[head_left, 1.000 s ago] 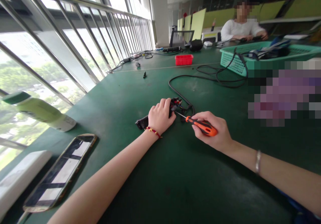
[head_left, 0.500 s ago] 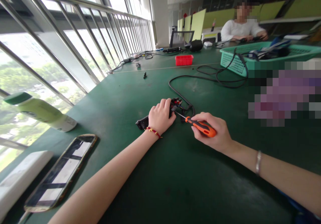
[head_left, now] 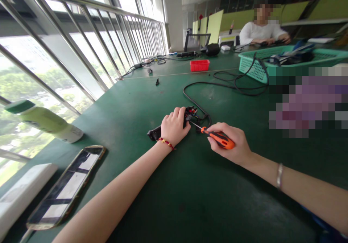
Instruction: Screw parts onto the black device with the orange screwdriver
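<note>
— Right-hand grip [head_left: 239, 145]: what does it hold?

— It clasps a screwdriver [head_left: 224, 141] with an orange-and-black handle, the slim metal shaft [head_left: 196, 125] angled toward a long black device [head_left: 154, 133] with exposed coloured wires [head_left: 193, 110]. Whether the tip makes contact is too small to tell.

— And the left-hand grip [head_left: 174, 125]?

— Wrapped over that device's middle, holding it down on the dark green counter [head_left: 176, 185].

— The surroundings?

— A thin black cable [head_left: 206, 82] curves just beyond the device; farther back, a small red plastic bin [head_left: 199, 66] sits left of a sea-green perforated plastic basket [head_left: 251, 68], a white-sleeved person [head_left: 259, 34] seated beyond.
</note>
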`<state>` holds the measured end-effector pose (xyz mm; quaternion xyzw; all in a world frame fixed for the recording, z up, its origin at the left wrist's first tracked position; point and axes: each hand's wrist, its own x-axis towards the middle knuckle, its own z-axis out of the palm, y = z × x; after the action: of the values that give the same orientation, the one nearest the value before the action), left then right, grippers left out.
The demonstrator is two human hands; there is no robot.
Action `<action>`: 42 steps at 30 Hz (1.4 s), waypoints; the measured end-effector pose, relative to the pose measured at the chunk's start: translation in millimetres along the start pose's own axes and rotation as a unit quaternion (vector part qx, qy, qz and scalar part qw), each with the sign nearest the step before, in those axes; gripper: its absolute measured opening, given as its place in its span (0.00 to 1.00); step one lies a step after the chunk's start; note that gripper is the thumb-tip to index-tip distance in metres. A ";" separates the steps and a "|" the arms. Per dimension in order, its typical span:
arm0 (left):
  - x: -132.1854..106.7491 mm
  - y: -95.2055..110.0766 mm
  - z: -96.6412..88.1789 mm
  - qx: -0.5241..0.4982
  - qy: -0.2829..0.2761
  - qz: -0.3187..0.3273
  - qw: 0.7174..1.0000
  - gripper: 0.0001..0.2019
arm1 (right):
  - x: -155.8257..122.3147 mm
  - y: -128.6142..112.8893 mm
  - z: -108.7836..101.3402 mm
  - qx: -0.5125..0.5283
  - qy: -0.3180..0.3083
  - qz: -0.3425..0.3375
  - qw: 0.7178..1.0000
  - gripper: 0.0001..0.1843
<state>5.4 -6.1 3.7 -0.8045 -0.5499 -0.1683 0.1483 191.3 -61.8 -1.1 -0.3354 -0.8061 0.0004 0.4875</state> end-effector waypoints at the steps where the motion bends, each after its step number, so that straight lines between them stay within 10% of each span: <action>1: -0.1 0.0 0.0 -0.001 0.001 0.000 1.000 0.21 | 0.2 -0.2 -0.2 0.000 -0.002 0.000 1.000 0.09; 42: 0.0 -0.4 2.3 0.004 0.011 0.003 1.000 0.21 | 1.2 -0.2 -0.1 -0.014 -0.037 -0.041 0.998 0.06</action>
<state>5.2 -5.0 1.7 -0.8038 -0.5463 -0.1746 0.1578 190.9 -61.3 0.0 -0.3088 -0.8364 -0.0186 0.4525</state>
